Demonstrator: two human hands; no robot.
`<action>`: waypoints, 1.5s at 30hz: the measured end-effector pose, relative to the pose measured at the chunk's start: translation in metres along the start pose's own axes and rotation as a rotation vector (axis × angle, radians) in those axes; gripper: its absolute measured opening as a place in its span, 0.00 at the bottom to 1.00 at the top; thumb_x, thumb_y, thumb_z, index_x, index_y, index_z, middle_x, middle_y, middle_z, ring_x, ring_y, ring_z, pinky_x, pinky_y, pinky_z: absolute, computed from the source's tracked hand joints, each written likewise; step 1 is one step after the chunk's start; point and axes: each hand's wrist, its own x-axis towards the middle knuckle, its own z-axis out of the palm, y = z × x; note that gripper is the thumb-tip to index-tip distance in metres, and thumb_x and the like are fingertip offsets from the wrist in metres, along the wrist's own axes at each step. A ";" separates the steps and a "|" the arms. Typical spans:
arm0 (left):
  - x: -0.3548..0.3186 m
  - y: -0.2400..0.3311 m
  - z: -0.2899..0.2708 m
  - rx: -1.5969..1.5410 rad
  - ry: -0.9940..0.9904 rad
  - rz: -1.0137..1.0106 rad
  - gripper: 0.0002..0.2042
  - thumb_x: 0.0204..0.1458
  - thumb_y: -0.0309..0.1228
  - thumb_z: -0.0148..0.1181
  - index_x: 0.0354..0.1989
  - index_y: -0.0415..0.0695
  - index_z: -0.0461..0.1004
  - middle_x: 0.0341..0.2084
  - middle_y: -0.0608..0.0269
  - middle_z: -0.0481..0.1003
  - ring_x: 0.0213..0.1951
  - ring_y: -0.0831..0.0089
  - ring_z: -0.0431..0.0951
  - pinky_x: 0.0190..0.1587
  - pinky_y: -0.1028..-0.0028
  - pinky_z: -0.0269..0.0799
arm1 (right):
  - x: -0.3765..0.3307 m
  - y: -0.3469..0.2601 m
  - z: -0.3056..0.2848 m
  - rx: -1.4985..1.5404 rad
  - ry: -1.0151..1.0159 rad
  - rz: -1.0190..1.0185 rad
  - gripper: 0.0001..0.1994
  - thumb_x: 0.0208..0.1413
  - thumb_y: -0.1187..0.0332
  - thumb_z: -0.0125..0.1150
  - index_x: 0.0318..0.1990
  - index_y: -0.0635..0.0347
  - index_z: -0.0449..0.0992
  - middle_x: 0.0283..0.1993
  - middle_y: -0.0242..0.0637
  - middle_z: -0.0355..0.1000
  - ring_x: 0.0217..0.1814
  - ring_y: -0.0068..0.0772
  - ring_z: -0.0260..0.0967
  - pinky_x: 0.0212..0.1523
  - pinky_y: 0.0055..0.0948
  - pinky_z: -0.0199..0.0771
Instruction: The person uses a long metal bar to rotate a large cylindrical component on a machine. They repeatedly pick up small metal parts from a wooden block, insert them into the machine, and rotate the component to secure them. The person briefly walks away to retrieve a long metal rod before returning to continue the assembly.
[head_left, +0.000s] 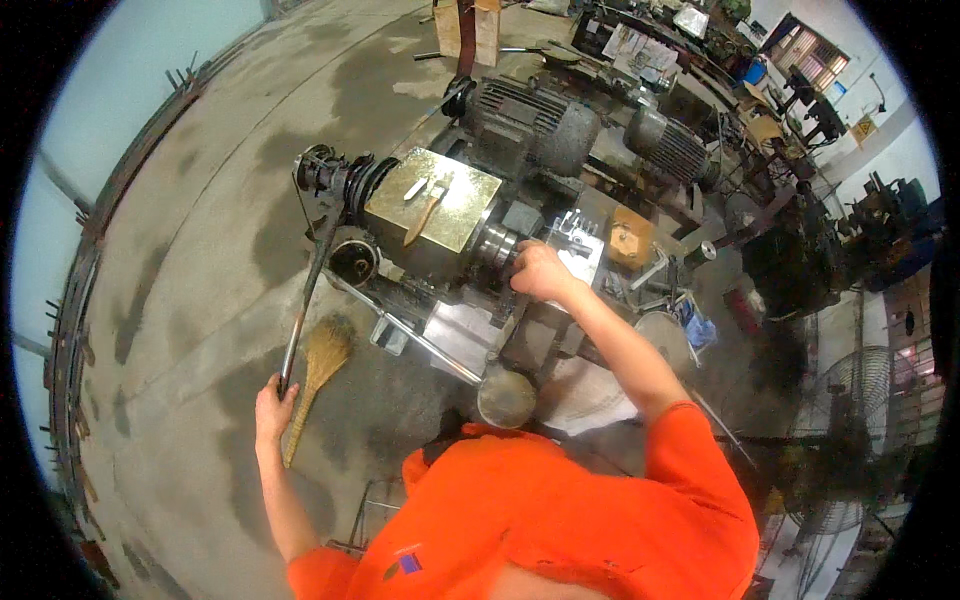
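Note:
At the left, my left hand (pixel 272 408) is wrapped round the lower end of a long metal lever (pixel 296 338), which rises to the pulley end of a lathe-like machine. My right hand (pixel 540 272) is at the round metal chuck (pixel 496 246), its fingers curled together against the front of it. What those fingers hold, if anything, is hidden. Behind the chuck is the headstock, with a shiny flat cover (pixel 470 200). On this cover lie a wooden-handled brush (pixel 424 218) and a small white piece (pixel 415 189).
A straw broom (pixel 325 362) lies on the floor beside the lever. Large ribbed motors (pixel 535 122) stand beyond the headstock. Right of my right hand are a wooden tray (pixel 630 238) and scattered tools. A caged fan (pixel 850 400) stands at the far right.

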 end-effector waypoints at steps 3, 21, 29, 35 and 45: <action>0.000 -0.001 -0.001 0.025 -0.053 -0.014 0.15 0.43 0.37 0.60 0.34 0.39 0.70 0.20 0.48 0.71 0.27 0.51 0.72 0.31 0.61 0.66 | 0.007 0.002 0.001 0.062 -0.045 0.094 0.10 0.28 0.67 0.54 0.18 0.66 0.73 0.29 0.48 0.67 0.33 0.49 0.65 0.34 0.38 0.66; 0.109 -0.129 -0.033 0.669 0.202 0.116 0.06 0.33 0.27 0.57 0.22 0.44 0.67 0.16 0.55 0.71 0.23 0.57 0.73 0.24 0.61 0.67 | 0.025 -0.028 0.012 0.221 0.326 0.180 0.11 0.28 0.67 0.61 0.12 0.67 0.67 0.45 0.55 0.68 0.43 0.50 0.69 0.41 0.33 0.69; 0.141 -0.129 -0.041 0.565 0.132 0.125 0.14 0.31 0.25 0.61 0.31 0.43 0.71 0.23 0.53 0.72 0.28 0.55 0.73 0.33 0.61 0.68 | 0.013 -0.038 -0.007 0.140 0.355 0.148 0.07 0.28 0.68 0.56 0.16 0.62 0.69 0.48 0.51 0.67 0.41 0.53 0.68 0.39 0.36 0.69; 0.116 -0.052 0.077 -0.338 0.619 0.235 0.13 0.43 0.28 0.56 0.38 0.37 0.71 0.34 0.51 0.74 0.36 0.58 0.73 0.41 0.65 0.68 | -0.065 -0.052 -0.044 0.169 0.555 0.139 0.10 0.27 0.72 0.57 0.24 0.58 0.70 0.51 0.49 0.65 0.45 0.51 0.68 0.43 0.33 0.69; 0.170 0.008 0.272 0.751 -0.456 0.694 0.11 0.42 0.40 0.52 0.29 0.50 0.77 0.28 0.60 0.77 0.27 0.63 0.77 0.29 0.65 0.70 | -0.221 -0.026 -0.050 0.096 0.529 0.686 0.09 0.28 0.74 0.54 0.23 0.63 0.73 0.44 0.46 0.70 0.40 0.45 0.71 0.37 0.30 0.70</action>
